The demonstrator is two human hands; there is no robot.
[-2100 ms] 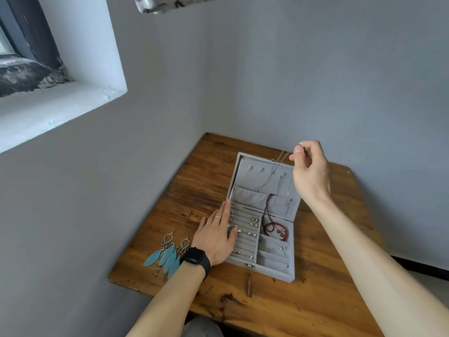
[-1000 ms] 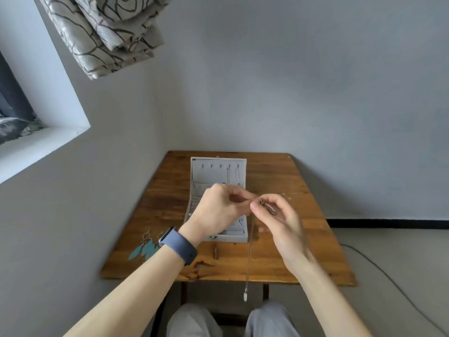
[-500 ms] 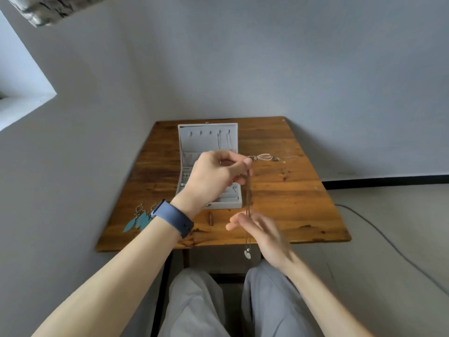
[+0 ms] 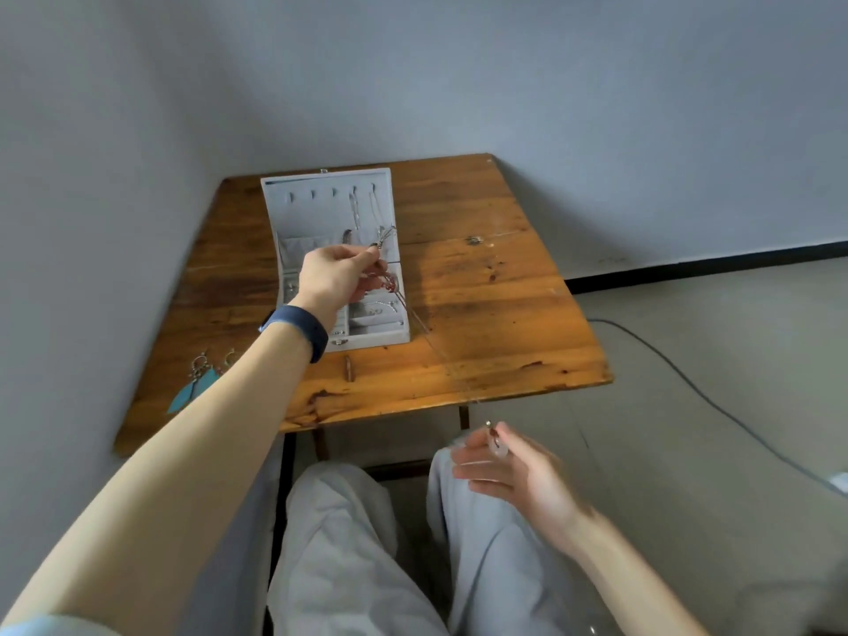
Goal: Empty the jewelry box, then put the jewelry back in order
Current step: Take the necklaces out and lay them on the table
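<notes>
Pinching one end of a necklace [image 4: 415, 316], my left hand [image 4: 337, 277] hovers over the open jewelry box [image 4: 321, 208] near the counter [image 4: 495, 314]'s left edge. My right hand [image 4: 514, 475] pinches its pendant [image 4: 498, 445] past the front edge, over my lap; broad wood stretches right of the box.

The left arm stretches out, forearm bare, toward the jewelry box [image 4: 372, 342]. The left hand [image 4: 337, 278] hangs above the box's middle, back of the hand up, with thumb and forefinger pinching one end of the necklace [image 4: 499, 448] and the other fingers curled beneath. Its wrist, wearing a dark blue band [image 4: 297, 327], sits over the box's near left corner. The right hand [image 4: 516, 472] is well short of the box, low and to its right. Its fingers reach loosely toward the box, and the thumb and forefinger pinch the pendant.
</notes>
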